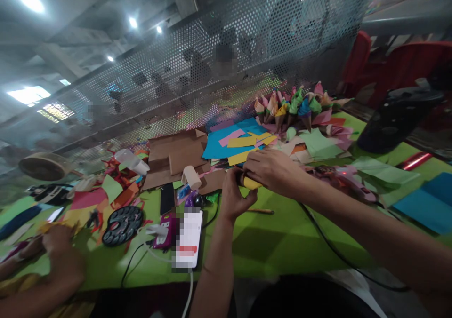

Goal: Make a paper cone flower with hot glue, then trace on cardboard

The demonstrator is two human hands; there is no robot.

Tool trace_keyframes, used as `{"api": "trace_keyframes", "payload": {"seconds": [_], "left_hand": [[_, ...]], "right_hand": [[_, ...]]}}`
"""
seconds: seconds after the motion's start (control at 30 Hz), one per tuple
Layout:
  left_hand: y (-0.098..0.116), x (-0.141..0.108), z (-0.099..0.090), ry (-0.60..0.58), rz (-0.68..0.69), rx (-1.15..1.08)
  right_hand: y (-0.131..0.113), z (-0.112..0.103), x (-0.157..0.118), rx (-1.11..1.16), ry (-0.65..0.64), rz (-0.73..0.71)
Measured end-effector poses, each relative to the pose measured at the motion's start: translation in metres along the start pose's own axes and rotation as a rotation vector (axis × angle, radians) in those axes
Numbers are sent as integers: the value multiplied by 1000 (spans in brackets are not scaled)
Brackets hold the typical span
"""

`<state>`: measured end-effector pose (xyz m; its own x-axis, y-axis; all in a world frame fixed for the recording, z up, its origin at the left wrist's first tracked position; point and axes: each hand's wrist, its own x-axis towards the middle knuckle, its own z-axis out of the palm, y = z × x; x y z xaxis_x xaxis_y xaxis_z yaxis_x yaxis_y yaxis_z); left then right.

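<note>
My left hand [235, 195] and my right hand [270, 170] meet above the green table [275, 247], both closed around a small yellow piece [251, 182]. My right fingers press on its top from above, while my left thumb and fingers hold its left side. Something dark shows at its upper edge between the hands; I cannot make out what it is. Under my hands a thin brown stick [261, 210] lies on the table. Behind them are yellow paper strips [242, 142] on blue paper [213, 145].
Paper cones [280, 113] stand at the back right, near a black cup [391, 120]. A glue gun [356, 184] and cable lie right. A phone [189, 240], purple power adapter [165, 231] and black tray [123, 225] are left. Another person's hands [58, 242] work far left.
</note>
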<state>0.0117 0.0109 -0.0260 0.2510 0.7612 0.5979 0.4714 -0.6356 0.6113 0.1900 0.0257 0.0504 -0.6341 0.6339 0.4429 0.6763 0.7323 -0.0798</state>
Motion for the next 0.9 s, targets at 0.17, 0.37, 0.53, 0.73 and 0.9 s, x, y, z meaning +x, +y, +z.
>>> {"api": "trace_keyframes", "payload": {"seconds": [0.17,0.37,0.53,0.73,0.9], "left_hand": [[-1,3,-1,29,28,18],[-2,2,-1,28,19,31],[-2,1,-1,30,24,55],[-1,0,1,-8,2,34],[-2,-1,2,-10,-22,7]], "right_hand": [[3,0,1,94,-18,53],[2,-3,1,118,-20,92],[0,-6,3,80,-75,123],[0,-3,4,60,-54,69],[2,6,3,55,5,28]]}}
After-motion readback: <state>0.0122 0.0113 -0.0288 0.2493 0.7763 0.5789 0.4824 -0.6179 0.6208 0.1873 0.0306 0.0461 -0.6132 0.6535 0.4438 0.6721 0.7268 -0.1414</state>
